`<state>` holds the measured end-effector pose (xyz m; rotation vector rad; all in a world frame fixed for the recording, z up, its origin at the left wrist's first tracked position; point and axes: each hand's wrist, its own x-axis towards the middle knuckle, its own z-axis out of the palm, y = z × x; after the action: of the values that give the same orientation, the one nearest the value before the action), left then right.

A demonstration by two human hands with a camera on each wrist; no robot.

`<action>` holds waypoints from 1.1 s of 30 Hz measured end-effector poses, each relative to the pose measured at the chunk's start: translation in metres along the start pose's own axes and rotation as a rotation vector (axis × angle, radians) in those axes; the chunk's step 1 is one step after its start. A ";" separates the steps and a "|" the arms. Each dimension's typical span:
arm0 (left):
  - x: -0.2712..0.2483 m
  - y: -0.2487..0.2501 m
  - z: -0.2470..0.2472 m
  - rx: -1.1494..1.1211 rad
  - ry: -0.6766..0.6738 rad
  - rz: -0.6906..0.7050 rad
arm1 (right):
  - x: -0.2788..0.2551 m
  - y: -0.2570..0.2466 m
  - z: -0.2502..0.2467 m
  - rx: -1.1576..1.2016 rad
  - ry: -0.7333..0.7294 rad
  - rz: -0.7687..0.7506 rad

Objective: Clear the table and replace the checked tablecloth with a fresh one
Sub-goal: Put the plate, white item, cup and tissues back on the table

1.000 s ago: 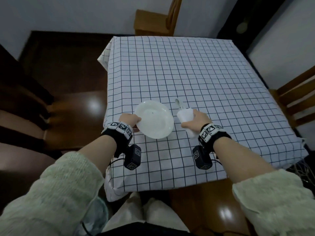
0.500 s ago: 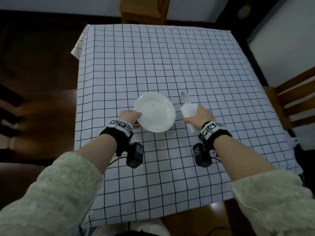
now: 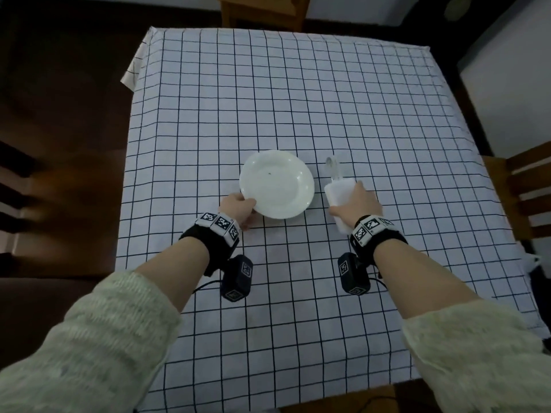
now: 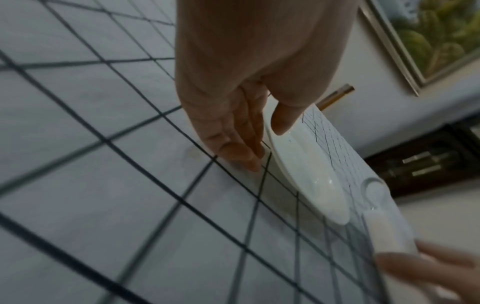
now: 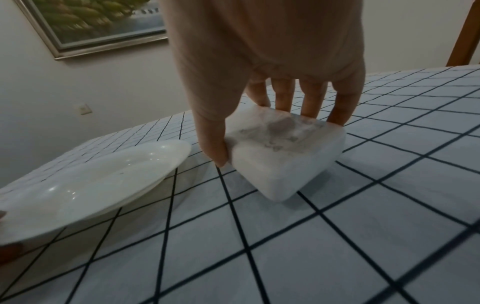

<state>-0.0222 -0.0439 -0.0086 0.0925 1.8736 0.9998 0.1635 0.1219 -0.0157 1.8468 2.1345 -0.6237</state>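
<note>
The left hand pinches the near rim of the white plate, thumb on top and fingers beneath, with that edge tilted up off the checked tablecloth. Just beside it, the right hand is clamped around a white packet. Beyond the packet lies a spoon on the cloth-covered surface.

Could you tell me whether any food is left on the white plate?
No, the white plate shows only a tiny dark speck near its centre.
</note>
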 end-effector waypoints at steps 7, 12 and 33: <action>0.008 -0.015 -0.018 0.180 0.033 0.061 | -0.004 -0.003 0.017 -0.009 -0.033 0.028; 0.001 -0.023 -0.024 0.124 0.025 0.056 | 0.001 -0.004 0.033 0.017 -0.005 0.050; -0.109 -0.113 -0.144 0.332 -0.002 0.226 | -0.202 -0.050 0.054 0.193 0.273 -0.374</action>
<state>-0.0387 -0.2540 0.0217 0.5112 2.0447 0.8264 0.1432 -0.0862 0.0365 1.7171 2.7241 -0.7103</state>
